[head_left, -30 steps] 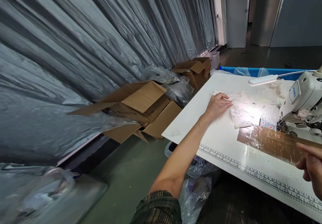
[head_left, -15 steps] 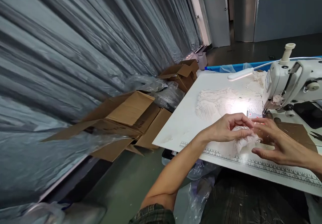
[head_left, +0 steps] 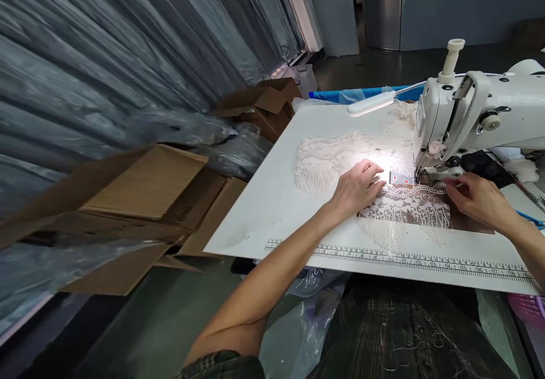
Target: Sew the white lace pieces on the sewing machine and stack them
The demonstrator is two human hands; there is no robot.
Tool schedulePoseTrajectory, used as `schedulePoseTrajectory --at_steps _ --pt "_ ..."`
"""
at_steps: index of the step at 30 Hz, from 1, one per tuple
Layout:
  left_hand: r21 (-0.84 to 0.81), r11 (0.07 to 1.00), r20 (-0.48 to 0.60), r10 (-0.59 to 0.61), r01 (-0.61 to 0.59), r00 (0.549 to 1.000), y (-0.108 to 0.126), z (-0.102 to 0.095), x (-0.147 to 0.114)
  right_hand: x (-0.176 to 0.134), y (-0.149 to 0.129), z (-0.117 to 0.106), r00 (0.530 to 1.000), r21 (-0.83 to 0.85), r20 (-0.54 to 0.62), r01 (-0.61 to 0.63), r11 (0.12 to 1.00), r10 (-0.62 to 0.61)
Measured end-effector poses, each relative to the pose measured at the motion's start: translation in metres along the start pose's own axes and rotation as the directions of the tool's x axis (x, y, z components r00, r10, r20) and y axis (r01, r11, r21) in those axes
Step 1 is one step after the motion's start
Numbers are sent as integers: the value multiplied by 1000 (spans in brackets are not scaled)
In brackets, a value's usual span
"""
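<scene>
A strip of white fringed lace [head_left: 409, 207] lies spread out on the sewing table, its upper edge beside the needle and presser foot of the white sewing machine [head_left: 430, 117]. At its left end, my left hand [head_left: 355, 188] rests with fingers stretched and apart, the fingertips touching the lace edge. My right hand [head_left: 479, 200] pinches the upper right end of the lace between thumb and fingers. Just left of the presser foot sits a small grey plate with red marks [head_left: 400, 179]. Under the lace is a brown sheet [head_left: 470, 220].
More white lace [head_left: 327, 160] lies on the table's left. A lamp [head_left: 370, 104] lights the needle area. A printed ruler [head_left: 383, 257] runs along the front edge. Open cardboard boxes [head_left: 145, 180] and plastic bags stand left. Black cloth [head_left: 487, 169] and scissors lie right.
The bunched lace between my hands is now spread flat by the presser foot. My hands have moved apart, one to each end. The view has shifted right.
</scene>
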State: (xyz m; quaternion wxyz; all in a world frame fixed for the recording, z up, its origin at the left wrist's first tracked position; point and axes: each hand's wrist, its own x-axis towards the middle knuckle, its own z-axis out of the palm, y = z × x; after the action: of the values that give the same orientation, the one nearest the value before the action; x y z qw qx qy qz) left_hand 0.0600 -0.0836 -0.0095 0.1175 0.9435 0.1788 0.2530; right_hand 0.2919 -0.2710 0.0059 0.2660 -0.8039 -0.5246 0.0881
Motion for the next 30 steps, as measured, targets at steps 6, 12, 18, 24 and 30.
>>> schedulePoseTrajectory --at_steps 6,12,18,24,30 --pt "-75 975 -51 204 -207 978 7 8 -7 0 -19 12 984 -101 60 176 979 -170" --pt "-93 919 114 392 -383 913 23 16 -13 9 -35 37 967 -146 99 246 958 -233" --pt "-100 924 195 382 -369 904 18 14 -15 9 -25 27 994 74 108 -40 996 32" --pt "-84 933 218 361 -351 907 19 13 -15 4 -14 18 990 266 135 -72 961 37" --pt "-69 902 92 431 -426 897 21 16 -15 1 -21 19 992 253 109 -92 963 67"
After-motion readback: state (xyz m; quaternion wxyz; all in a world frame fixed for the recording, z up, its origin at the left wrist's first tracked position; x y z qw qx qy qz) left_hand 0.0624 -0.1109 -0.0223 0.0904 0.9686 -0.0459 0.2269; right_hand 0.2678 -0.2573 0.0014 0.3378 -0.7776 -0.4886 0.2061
